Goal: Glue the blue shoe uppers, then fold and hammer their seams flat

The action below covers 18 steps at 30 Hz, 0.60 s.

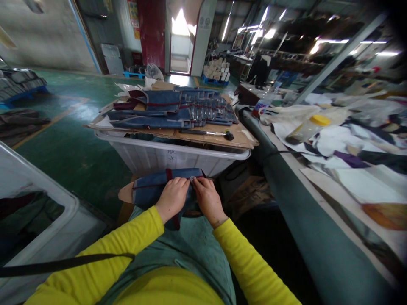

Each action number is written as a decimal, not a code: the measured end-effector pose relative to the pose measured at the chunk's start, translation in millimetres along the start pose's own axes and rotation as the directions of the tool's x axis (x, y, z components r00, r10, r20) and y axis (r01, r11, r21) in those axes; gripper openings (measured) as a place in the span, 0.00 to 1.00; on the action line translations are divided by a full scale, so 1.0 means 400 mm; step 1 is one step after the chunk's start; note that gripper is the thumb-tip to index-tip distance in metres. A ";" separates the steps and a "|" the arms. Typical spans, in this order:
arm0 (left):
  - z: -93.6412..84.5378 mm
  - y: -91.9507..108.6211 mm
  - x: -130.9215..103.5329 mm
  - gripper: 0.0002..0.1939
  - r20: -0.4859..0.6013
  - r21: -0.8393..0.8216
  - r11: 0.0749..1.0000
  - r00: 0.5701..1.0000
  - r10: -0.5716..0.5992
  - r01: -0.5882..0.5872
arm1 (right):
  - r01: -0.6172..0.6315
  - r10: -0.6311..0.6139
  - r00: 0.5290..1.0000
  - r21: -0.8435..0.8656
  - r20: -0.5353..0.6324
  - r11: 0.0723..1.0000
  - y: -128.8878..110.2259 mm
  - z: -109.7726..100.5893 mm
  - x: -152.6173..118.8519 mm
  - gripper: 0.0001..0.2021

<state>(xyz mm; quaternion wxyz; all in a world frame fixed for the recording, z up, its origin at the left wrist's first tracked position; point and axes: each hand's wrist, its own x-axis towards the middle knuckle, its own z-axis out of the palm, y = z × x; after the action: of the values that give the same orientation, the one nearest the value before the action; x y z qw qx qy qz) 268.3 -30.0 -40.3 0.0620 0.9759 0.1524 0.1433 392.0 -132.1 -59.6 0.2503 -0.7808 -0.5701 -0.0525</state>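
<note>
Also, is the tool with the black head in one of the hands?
No, the tool lies on the cardboard, while left hand and right hand hold the blue piece.

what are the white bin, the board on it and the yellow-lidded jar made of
White bin: probably moulded plastic, smooth and slightly glossy, with a rounded rim. Board: likely matte brown cardboard, by its thin, ragged edges. Jar: see-through, plastic or glass; its yellow lid looks like smooth, evenly coloured plastic.

Both forearms reach forward in yellow sleeves, angling in toward each other. The left hand (174,195) lies knuckles up, fingers bent and pressed down. The right hand (208,198) sits just beside it, wrist bare, thumb and fingers curled inward, fingertips near the left's.
</note>
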 end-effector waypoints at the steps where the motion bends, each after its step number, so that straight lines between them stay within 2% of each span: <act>1: -0.006 -0.004 -0.007 0.17 0.001 0.005 1.000 1.000 -0.002 0.002 | 0.004 -0.004 1.000 -0.002 0.002 1.000 -0.011 0.004 0.002 0.18; 7: -0.036 -0.038 -0.057 0.18 0.005 0.059 0.997 0.999 -0.048 0.047 | 0.021 -0.021 0.998 -0.004 0.052 1.000 -0.077 0.022 0.010 0.19; 12: -0.043 -0.066 -0.112 0.18 -0.028 0.061 0.992 0.994 -0.106 0.108 | 0.047 -0.050 0.996 0.043 0.077 0.998 -0.126 0.037 0.016 0.19; 18: -0.023 -0.081 -0.177 0.21 -0.079 0.073 0.992 0.992 -0.101 0.107 | 0.080 -0.096 0.988 0.133 0.117 0.988 -0.127 0.026 0.029 0.18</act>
<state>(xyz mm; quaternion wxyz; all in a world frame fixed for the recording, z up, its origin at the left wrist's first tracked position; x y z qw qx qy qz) 192.0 -21.0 -55.5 0.0258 0.9622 0.2108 0.1703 347.3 -106.0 -47.8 0.2614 -0.7389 -0.6207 0.0214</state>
